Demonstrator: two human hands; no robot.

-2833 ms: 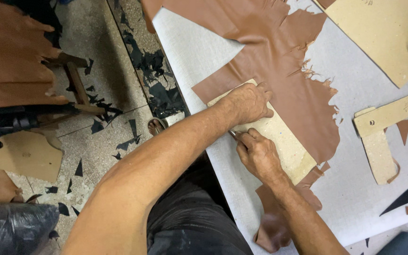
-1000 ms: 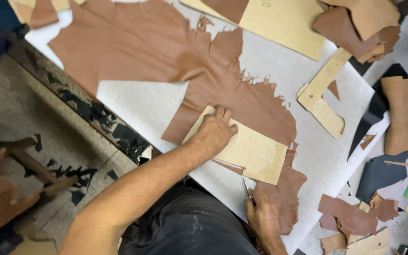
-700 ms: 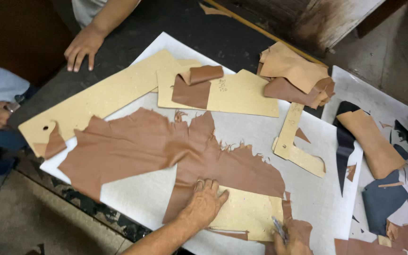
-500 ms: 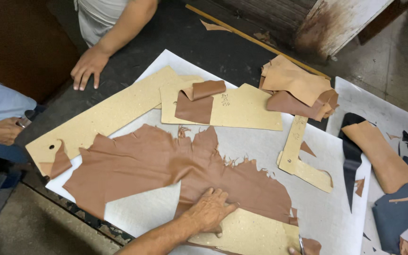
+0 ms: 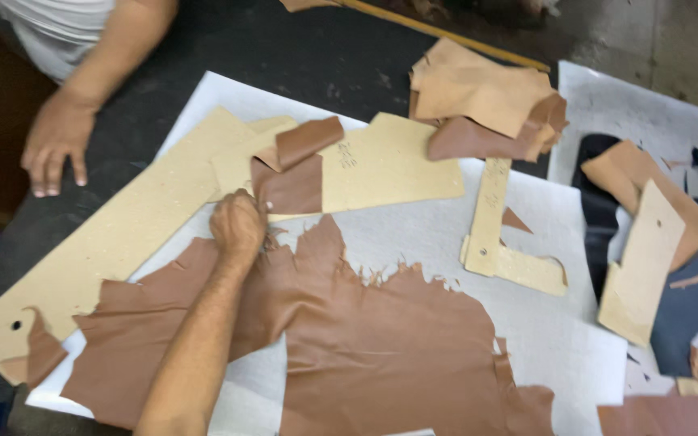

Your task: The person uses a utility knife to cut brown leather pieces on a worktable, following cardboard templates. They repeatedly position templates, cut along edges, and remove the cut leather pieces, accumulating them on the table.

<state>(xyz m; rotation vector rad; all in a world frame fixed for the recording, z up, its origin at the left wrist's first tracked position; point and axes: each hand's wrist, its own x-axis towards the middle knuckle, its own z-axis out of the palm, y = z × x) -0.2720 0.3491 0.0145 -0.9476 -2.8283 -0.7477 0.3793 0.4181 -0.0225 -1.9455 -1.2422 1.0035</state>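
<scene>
My left hand (image 5: 238, 226) is closed in a fist at the ragged far edge of a large brown leather sheet (image 5: 381, 339), apparently pinching that edge. It lies just below a small folded brown leather piece (image 5: 292, 173) that rests on a rectangular tan cardboard pattern (image 5: 397, 165). A long tan cardboard pattern (image 5: 107, 258) runs to the left of my hand. All of this lies on a white sheet (image 5: 446, 234). My right hand is out of view.
Another person's hand (image 5: 54, 145) rests flat on the dark table at upper left. An L-shaped cardboard template (image 5: 494, 242) lies to the right. Tan leather scraps (image 5: 486, 97) are piled at the back, and a cardboard piece (image 5: 640, 266) lies on dark blue scraps at far right.
My left hand has left the small tan pattern near me and moved up to the far edge of the brown leather. My right hand has dropped out of view.
</scene>
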